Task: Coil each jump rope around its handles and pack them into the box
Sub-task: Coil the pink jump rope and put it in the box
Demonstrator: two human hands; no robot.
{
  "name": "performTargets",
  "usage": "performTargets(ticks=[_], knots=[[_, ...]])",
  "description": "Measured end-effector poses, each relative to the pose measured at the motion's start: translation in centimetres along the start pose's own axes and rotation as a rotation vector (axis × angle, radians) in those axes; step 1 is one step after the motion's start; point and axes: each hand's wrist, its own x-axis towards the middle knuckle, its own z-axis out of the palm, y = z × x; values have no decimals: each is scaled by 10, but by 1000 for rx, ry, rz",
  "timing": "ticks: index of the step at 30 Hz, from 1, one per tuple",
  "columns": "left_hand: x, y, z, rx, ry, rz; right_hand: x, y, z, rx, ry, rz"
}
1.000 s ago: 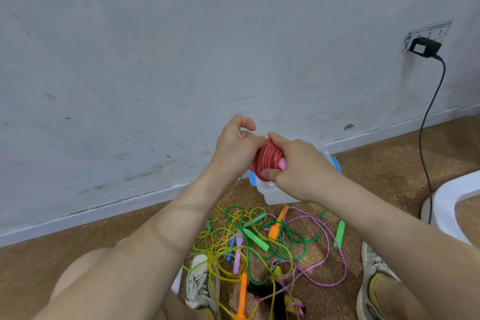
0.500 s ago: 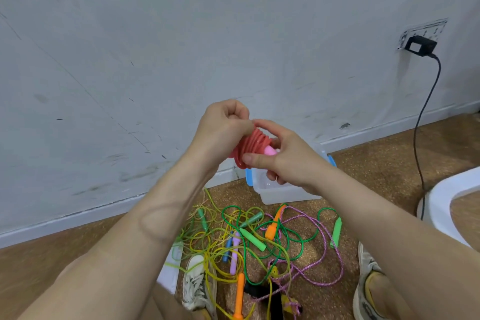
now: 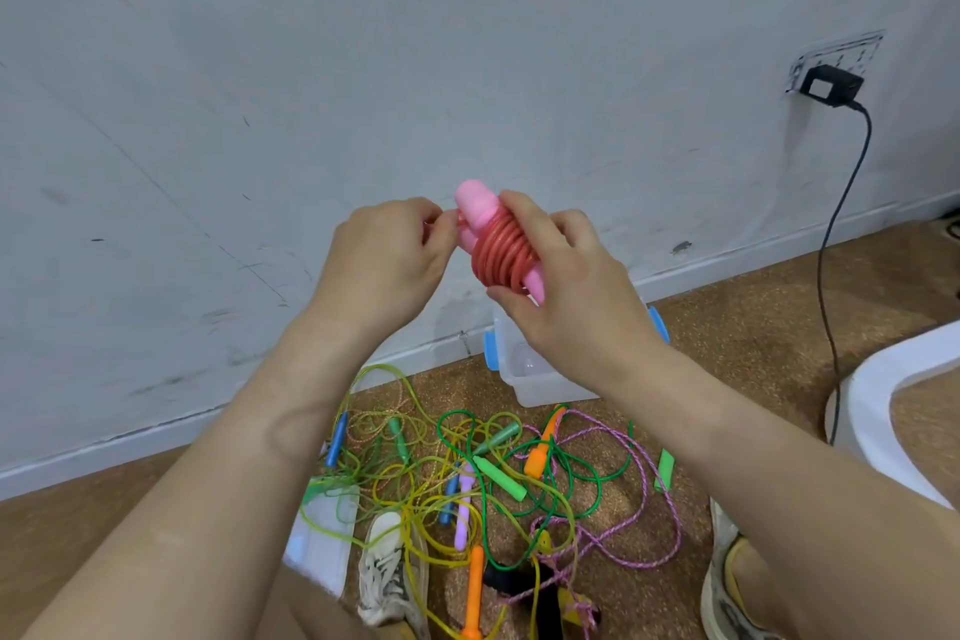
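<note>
- Head view: the red plastic jump rope (image 3: 501, 252), coiled tightly around its paired pink handles, is held up in the air, with the clear plastic box with blue latches (image 3: 540, 387) on the floor below.
- Its loose end likely needs tucking under a turn, pulled taut, so the coil cannot spring apart.
- The right hand (image 3: 566, 296) grasps the coil, thumb beneath, fingers over the turns.
- The left hand (image 3: 384, 260) pinches the red tail beside the upper handle tip.
</note>
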Motion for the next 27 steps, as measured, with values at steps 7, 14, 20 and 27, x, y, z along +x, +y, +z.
performTargets(ticks=[7,14,20,27], knots=[[1,-2,6,-271,12,-29,-7,0,9,-141,40,-37],[2,-1,12,-269,50,-76,-12,-2,12,-45,-13,-1],[0,12,26,-34,71,-28,-4,3,14,140,-22,223],[-8,19,36,103,-172,59,-2,20,14,98,-200,301]])
